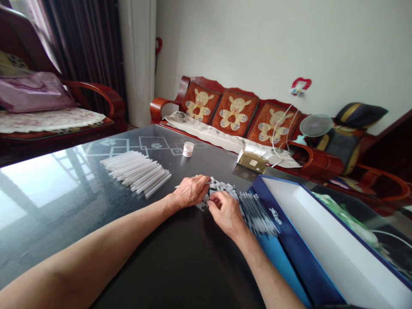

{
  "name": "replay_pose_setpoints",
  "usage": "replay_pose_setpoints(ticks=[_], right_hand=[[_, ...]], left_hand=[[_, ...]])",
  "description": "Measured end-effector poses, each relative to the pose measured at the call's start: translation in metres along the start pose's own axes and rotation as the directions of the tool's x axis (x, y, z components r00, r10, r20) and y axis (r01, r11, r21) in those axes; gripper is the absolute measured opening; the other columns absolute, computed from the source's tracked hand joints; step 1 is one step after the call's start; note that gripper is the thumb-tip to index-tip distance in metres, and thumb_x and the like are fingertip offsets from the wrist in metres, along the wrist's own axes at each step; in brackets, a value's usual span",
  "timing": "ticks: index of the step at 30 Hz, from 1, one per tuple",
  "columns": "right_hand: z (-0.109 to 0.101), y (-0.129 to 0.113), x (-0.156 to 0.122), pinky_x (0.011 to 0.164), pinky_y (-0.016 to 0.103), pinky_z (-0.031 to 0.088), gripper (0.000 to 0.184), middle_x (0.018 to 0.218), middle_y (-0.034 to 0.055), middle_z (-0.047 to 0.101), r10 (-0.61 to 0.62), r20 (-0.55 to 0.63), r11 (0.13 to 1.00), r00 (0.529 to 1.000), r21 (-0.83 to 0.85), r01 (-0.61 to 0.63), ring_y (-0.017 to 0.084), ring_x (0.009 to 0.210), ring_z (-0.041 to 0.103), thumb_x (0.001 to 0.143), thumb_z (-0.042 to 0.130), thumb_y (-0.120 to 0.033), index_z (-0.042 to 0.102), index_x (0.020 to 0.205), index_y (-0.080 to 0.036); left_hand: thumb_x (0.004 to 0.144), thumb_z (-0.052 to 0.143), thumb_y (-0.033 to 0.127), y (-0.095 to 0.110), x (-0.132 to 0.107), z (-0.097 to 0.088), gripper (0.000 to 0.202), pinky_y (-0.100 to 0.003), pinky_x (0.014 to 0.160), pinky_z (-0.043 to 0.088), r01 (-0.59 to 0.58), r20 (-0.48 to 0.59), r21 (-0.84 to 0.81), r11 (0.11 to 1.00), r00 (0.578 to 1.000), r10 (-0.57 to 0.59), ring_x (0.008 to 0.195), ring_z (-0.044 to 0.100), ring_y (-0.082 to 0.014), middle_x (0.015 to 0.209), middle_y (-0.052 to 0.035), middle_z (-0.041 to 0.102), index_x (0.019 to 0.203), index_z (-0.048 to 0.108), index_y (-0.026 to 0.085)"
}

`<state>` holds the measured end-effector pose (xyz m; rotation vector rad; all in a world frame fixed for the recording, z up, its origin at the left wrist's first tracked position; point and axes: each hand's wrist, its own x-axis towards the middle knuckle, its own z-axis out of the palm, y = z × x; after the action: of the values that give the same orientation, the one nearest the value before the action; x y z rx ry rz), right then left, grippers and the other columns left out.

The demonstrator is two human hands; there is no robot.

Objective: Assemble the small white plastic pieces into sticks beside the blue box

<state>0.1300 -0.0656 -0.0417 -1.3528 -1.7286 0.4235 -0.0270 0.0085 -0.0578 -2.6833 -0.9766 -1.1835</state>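
Observation:
Both hands work close together at the middle of a dark glass table top (pixel 58 223). My left hand (pixel 189 191) lies over a row of short white-and-black tube pieces (pixel 222 188), its fingers curled onto them. My right hand (pixel 225 214) pinches into the same row from the near side, and its fingertips hide part of it. To the right, a fan of thin dark-tipped sticks (pixel 257 214) runs from the row toward a blue box. A loose pile of long white plastic tubes (pixel 135 171) lies to the left of my hands, apart from them.
An open blue box with a white inside (pixel 305 231) stands at the right table edge. Beyond my hands are a small white jar (pixel 188 149) and a gold foil packet (pixel 252 161). Behind the table is a wooden sofa (pixel 234 113) with newspaper, and a small fan (pixel 316 125).

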Motion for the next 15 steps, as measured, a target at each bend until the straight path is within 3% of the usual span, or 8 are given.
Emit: replay_pose_setpoints(ticks=[3,7,10,15], right_hand=[[-0.0033,0.0006,0.0056,0.055,0.026,0.043,0.013,0.066,-0.0013,0.063,0.239,-0.02,0.913,0.971,0.344,-0.218,0.014,0.058,0.055,0.07,0.068,-0.031,0.066,0.08,-0.022],[-0.0028,0.0024,0.0084,0.056,0.022,0.047,0.03,0.078,0.0004,0.068,0.438,0.073,0.614,0.896,0.703,-0.358,0.012,0.066,0.061,0.065,0.074,-0.032,0.066,0.091,-0.019],[-0.0017,0.0048,0.0087,0.058,0.021,0.05,0.031,0.083,0.0019,0.07,0.461,0.135,0.459,0.877,0.809,-0.366,0.012,0.071,0.064,0.061,0.078,-0.029,0.066,0.087,-0.018],[-0.0004,0.009,0.0093,0.057,0.019,0.05,0.03,0.079,-0.0006,0.068,0.478,0.129,0.401,0.869,0.848,-0.347,0.01,0.071,0.064,0.06,0.08,-0.026,0.067,0.086,-0.019]], left_hand=[[0.091,0.038,0.023,0.004,0.0012,-0.0041,0.021,-0.025,0.07,0.051,-0.008,0.018,0.016,1.0,1.0,0.008,0.084,0.065,-0.0159,0.088,-0.0059,0.065,0.106,0.052,0.016],[0.091,0.038,0.023,0.0072,0.0011,-0.0054,0.023,-0.025,0.069,0.051,-0.029,0.05,0.014,0.999,0.998,0.028,0.081,0.065,-0.016,0.086,-0.0059,0.065,0.108,0.051,0.015],[0.09,0.039,0.023,0.0069,-0.0003,-0.0027,0.024,-0.025,0.07,0.051,-0.059,0.059,-0.01,0.998,0.996,0.059,0.079,0.065,-0.0154,0.087,-0.0053,0.064,0.11,0.051,0.016],[0.091,0.039,0.025,0.007,-0.0016,0.0004,0.024,-0.025,0.068,0.051,-0.081,0.068,-0.022,0.997,0.994,0.082,0.078,0.064,-0.0153,0.087,-0.005,0.064,0.11,0.051,0.017]])
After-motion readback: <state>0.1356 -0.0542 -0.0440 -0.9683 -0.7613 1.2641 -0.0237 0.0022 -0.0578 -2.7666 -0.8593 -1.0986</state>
